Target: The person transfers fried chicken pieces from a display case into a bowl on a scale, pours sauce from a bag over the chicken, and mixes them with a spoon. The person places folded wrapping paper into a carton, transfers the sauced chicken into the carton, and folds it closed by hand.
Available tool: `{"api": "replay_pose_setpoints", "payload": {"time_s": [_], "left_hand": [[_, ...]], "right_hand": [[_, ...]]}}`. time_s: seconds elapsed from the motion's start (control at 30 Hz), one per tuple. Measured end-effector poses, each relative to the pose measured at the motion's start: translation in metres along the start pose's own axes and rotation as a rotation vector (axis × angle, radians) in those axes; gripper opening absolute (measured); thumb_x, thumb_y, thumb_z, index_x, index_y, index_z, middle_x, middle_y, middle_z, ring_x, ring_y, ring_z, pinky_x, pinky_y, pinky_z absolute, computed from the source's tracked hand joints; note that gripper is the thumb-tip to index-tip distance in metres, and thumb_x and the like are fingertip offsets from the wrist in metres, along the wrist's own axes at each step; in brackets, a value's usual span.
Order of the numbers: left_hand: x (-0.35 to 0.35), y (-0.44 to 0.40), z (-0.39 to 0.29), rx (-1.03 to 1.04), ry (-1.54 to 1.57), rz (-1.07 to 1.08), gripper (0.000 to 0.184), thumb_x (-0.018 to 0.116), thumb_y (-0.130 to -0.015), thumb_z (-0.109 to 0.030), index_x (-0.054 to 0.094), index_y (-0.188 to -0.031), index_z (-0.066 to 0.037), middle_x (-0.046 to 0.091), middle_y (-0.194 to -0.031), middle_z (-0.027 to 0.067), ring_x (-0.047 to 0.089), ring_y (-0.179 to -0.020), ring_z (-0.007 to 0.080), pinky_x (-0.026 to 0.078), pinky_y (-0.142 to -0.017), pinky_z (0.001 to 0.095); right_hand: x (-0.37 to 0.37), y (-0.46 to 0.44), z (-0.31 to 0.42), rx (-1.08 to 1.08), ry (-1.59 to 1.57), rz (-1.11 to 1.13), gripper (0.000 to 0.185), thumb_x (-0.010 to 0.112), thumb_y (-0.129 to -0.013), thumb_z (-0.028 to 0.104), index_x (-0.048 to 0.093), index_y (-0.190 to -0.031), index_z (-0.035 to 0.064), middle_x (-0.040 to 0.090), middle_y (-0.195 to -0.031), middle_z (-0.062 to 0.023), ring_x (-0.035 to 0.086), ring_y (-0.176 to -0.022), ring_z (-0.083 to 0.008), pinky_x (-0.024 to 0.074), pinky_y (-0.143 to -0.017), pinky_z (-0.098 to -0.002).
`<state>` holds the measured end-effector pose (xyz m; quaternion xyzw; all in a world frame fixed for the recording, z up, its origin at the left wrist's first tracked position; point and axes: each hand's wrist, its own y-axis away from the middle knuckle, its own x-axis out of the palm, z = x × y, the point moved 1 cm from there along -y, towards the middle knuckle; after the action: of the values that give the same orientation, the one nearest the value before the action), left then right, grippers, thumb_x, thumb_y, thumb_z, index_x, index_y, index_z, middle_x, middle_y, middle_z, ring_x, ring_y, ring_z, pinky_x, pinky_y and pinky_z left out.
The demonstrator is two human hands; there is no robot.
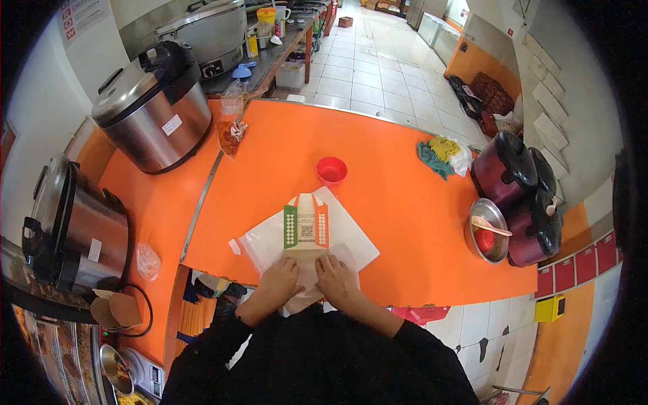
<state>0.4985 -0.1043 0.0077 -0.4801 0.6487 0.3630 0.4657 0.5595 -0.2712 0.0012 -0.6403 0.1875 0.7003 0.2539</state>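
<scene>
A printed paper food wrapper [306, 226], with a green strip, an orange-red strip and a QR code, lies on white sheets of paper [356, 235] on the orange table. Across its near part rests my left hand [279, 281], its fingers stretched forward on the paper. Beside it, my right hand [335, 277] lies the same way, fingers extended and pressing on the right side. Both hands hide part of the near edge, so I cannot make out any fold beneath them. Just beyond the wrapper sits a small red bowl [331, 171].
Large rice cookers [155, 111] stand on the left, and purple ones [506, 169] on the right. Near these are a steel bowl [500, 217] holding a spoon and crumpled cloths [443, 154]. A bag of red food [231, 133] lies at the left seam of the table [405, 270].
</scene>
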Motion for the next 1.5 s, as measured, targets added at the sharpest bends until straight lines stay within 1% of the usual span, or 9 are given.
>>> {"api": "replay_pose_setpoints", "payload": {"time_s": [0.2, 0.6, 0.7, 0.8, 0.9, 1.0, 1.2, 1.3, 1.5], "left_hand": [[0.003, -0.001, 0.001, -0.066, -0.112, 0.007, 0.055, 0.076, -0.067, -0.028, 0.055, -0.104, 0.007, 0.052, -0.113, 0.0187, 0.05, -0.11, 0.0305, 0.046, -0.09, 0.0346], [-0.008, 0.003, 0.006, -0.09, -0.173, -0.223, 0.038, 0.062, -0.073, -0.011, 0.052, -0.108, 0.0, 0.05, -0.12, 0.0237, 0.046, -0.115, 0.037, 0.04, -0.095, 0.04], [-0.059, 0.009, -0.015, -0.364, -0.164, -0.575, 0.051, 0.066, -0.075, -0.014, 0.045, -0.12, -0.003, 0.055, -0.113, 0.0238, 0.053, -0.106, 0.0386, 0.046, -0.087, 0.0422], [-0.049, 0.019, 0.009, -0.723, 0.426, -0.316, 0.064, 0.068, -0.077, -0.016, 0.034, -0.13, -0.006, 0.06, -0.102, 0.0228, 0.06, -0.089, 0.0416, 0.049, -0.076, 0.0465], [-0.044, 0.022, 0.011, -0.542, 0.348, -0.402, 0.063, 0.065, -0.08, -0.013, 0.03, -0.132, -0.007, 0.062, -0.093, 0.022, 0.061, -0.074, 0.0449, 0.048, -0.068, 0.0513], [-0.038, 0.017, 0.019, -0.632, 0.273, -0.296, 0.063, 0.065, -0.079, -0.012, 0.031, -0.132, -0.005, 0.06, -0.099, 0.0212, 0.06, -0.087, 0.0422, 0.047, -0.073, 0.0491], [-0.052, 0.008, 0.001, -0.22, -0.266, -0.551, 0.048, 0.065, -0.072, -0.008, 0.049, -0.117, -0.001, 0.057, -0.108, 0.0147, 0.054, -0.104, 0.0311, 0.045, -0.083, 0.0387], [-0.021, 0.003, 0.004, -0.017, -0.175, -0.127, 0.028, 0.063, -0.07, -0.008, 0.06, -0.097, -0.002, 0.057, -0.097, 0.0114, 0.055, -0.094, 0.0269, 0.045, -0.079, 0.0375], [0.006, -0.008, 0.024, -0.011, -0.36, -0.028, 0.01, 0.061, -0.07, -0.012, 0.067, -0.076, -0.007, 0.058, -0.086, 0.0083, 0.056, -0.093, 0.0228, 0.045, -0.076, 0.0342]], "right_hand": [[0.004, -0.004, 0.003, 0.013, -0.033, 0.089, 0.053, 0.074, -0.069, 0.028, 0.053, -0.107, -0.0015, 0.051, -0.107, -0.012, 0.051, -0.105, -0.0252, 0.045, -0.087, -0.0354], [0.014, -0.015, 0.003, -0.074, -0.046, 0.191, 0.033, 0.069, -0.073, 0.021, 0.058, -0.097, 0.0022, 0.052, -0.101, -0.0125, 0.052, -0.101, -0.0279, 0.0455, -0.085, -0.0378], [0.007, -0.012, 0.006, -0.104, -0.048, 0.056, 0.019, 0.055, -0.079, 0.013, 0.059, -0.094, 0.0029, 0.054, -0.099, -0.0116, 0.055, -0.094, -0.024, 0.0463, -0.078, -0.0341], [0.012, -0.015, 0.006, -0.08, -0.095, 0.074, 0.032, 0.069, -0.071, 0.019, 0.058, -0.095, 0.0005, 0.051, -0.101, -0.0144, 0.053, -0.1, -0.029, 0.0473, -0.084, -0.0377], [0.011, -0.02, 0.009, -0.066, -0.115, 0.096, 0.036, 0.069, -0.071, 0.02, 0.058, -0.097, -0.0003, 0.051, -0.104, -0.0158, 0.052, -0.102, -0.03, 0.0476, -0.085, -0.0375], [0.01, -0.023, 0.012, -0.065, -0.101, 0.08, 0.023, 0.057, -0.08, 0.017, 0.058, -0.097, 0.0011, 0.053, -0.101, -0.0134, 0.053, -0.1, -0.0271, 0.0446, -0.087, -0.0367], [0.014, -0.026, 0.013, -0.117, -0.011, 0.043, 0.025, 0.057, -0.081, 0.02, 0.059, -0.098, 0.0019, 0.054, -0.103, -0.0134, 0.053, -0.101, -0.0281, 0.0431, -0.089, -0.0395], [0.019, -0.029, 0.014, -0.071, -0.053, 0.109, 0.035, 0.067, -0.073, 0.026, 0.06, -0.098, 0.0018, 0.052, -0.105, -0.0147, 0.049, -0.106, -0.0316, 0.0464, -0.087, -0.037], [0.017, -0.033, 0.016, -0.02, 0.148, 0.169, 0.024, 0.055, -0.081, 0.02, 0.061, -0.093, 0.0002, 0.053, -0.105, -0.0159, 0.049, -0.104, -0.0303, 0.0435, -0.088, -0.0364]]}}
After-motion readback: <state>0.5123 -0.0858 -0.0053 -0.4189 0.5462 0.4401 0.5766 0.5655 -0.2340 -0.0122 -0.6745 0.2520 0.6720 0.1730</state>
